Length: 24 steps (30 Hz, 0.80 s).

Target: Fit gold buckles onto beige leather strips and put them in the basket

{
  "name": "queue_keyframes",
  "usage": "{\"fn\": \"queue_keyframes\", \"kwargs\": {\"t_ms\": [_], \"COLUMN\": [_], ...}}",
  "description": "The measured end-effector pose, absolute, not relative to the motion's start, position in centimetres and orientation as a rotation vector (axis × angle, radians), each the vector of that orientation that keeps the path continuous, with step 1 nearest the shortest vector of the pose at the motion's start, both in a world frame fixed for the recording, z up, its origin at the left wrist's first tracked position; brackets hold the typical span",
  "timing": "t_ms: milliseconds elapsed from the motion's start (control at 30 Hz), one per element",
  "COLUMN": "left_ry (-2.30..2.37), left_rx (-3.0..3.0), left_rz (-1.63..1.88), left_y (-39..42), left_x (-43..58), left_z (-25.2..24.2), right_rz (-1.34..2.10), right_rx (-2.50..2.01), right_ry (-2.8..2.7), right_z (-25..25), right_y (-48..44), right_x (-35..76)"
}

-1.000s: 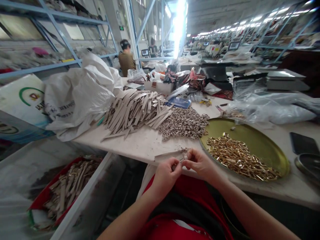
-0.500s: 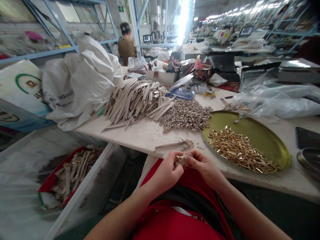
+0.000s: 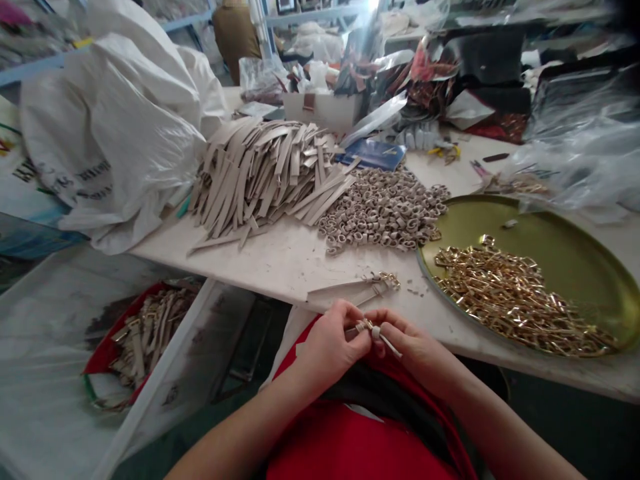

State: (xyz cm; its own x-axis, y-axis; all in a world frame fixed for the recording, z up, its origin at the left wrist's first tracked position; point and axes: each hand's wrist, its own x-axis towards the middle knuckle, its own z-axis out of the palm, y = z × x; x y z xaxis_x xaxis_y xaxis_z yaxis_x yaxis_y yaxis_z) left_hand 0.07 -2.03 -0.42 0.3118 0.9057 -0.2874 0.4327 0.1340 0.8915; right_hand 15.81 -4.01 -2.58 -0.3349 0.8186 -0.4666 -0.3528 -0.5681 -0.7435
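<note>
Above my lap, at the table's front edge, both hands pinch one beige strap (image 3: 391,345). My left hand (image 3: 333,343) is closed on the end beside a small gold buckle (image 3: 367,325). My right hand (image 3: 417,350) grips the strap near a pale loop (image 3: 376,332) around it; a strap end sticks out over the fingers. Fingers partly hide the buckle. Just beyond the hands lie a few straps with gold buckles (image 3: 385,283). Farther back are a heap of beige loops (image 3: 385,207) and a pile of flat strips (image 3: 260,173).
To the right, a round gold-coloured tray (image 3: 565,233) holds many gold buckles (image 3: 515,293). A white sack (image 3: 135,120) stands at left. Below it, a red-rimmed container (image 3: 100,357) holds straps. Plastic bags (image 3: 590,160) and a blue packet (image 3: 375,153) lie behind.
My view has tilted down and closer. The fingers have shifted on the strap; its gold buckle, the loop and a strap end at my right hand now show more clearly.
</note>
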Motion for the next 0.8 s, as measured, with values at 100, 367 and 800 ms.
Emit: {"fn": "queue_keyframes", "kwargs": {"t_ms": [100, 367, 800], "left_ry": [1.38, 1.401, 1.265], "left_rx": [1.577, 1.661, 1.694], "left_rz": [0.427, 0.315, 0.401], "left_y": [-1.8, -1.5, -3.5], "left_x": [0.2, 0.3, -0.2], "left_z": [-0.5, -0.7, -0.2], "right_rz": [2.105, 2.229, 2.097], "right_rx": [-1.063, -0.938, -1.031], "right_ry": [-0.633, -0.48, -0.898], "right_z": [-3.7, -4.9, -3.8], "right_y": [-3.7, -3.8, -5.5], "right_x": [16.2, 16.5, 16.7]}}
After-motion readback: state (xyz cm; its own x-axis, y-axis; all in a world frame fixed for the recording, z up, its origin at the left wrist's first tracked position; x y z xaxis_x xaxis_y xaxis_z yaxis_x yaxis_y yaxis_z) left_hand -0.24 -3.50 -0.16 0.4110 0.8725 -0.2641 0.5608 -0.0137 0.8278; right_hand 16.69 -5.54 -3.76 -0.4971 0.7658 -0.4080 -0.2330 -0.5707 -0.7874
